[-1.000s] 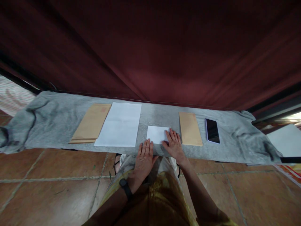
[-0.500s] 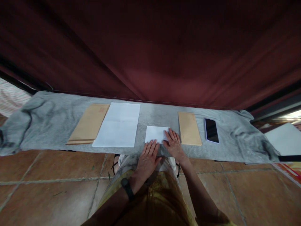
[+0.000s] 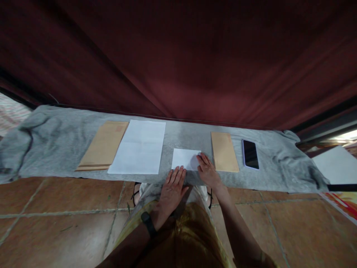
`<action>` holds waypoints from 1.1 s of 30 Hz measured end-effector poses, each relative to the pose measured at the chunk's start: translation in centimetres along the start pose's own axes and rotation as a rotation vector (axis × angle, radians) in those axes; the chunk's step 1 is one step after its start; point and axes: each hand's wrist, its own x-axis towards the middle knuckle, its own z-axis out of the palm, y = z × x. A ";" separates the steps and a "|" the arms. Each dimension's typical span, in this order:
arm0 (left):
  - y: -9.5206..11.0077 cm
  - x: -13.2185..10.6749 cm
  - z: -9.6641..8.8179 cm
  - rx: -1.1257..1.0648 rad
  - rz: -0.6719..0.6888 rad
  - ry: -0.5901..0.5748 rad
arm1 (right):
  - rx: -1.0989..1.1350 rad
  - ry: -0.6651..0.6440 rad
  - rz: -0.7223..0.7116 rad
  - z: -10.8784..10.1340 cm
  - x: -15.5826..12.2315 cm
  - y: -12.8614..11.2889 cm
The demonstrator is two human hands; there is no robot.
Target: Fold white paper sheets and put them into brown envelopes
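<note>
A small white sheet of paper (image 3: 185,155), which looks folded, lies flat on a grey cloth near its front edge. My left hand (image 3: 172,188) rests with outstretched fingers on the sheet's near left edge. At the sheet's right side is my right hand (image 3: 208,171), its fingertips on the paper's right edge and some fingers bent; nothing shows in its grasp. Left of these lies a larger white paper stack (image 3: 138,147), beside several brown envelopes (image 3: 103,143). Another brown envelope (image 3: 224,152) lies just right of my right hand.
A phone (image 3: 250,154) in a pale purple case lies on the grey cloth (image 3: 275,158), farther right. Dark red fabric (image 3: 178,70) hangs behind the cloth-covered surface. White board or paper (image 3: 338,165) stands at the far right. Tiled floor (image 3: 64,230) shows below.
My right hand's fingers have drawn closer together and shifted slightly right along the small sheet's edge. My left hand stays at the near edge. The view has shifted slightly.
</note>
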 end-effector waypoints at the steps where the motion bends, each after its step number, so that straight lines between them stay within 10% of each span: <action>1: 0.0 0.0 0.1 0.004 0.000 -0.005 | 0.001 0.009 0.021 -0.1 0.5 -0.5; 15: -0.5 -0.1 -0.5 -0.047 -0.004 -0.019 | 0.308 -0.114 0.313 -3.4 7.2 0.1; 24: -1.3 -0.3 -1.3 -0.240 -0.087 0.066 | 0.810 -0.039 0.502 -3.7 3.7 1.8; 33: -1.4 0.6 -0.8 -0.550 -0.233 0.156 | 1.325 0.262 0.711 -0.3 -0.4 -2.2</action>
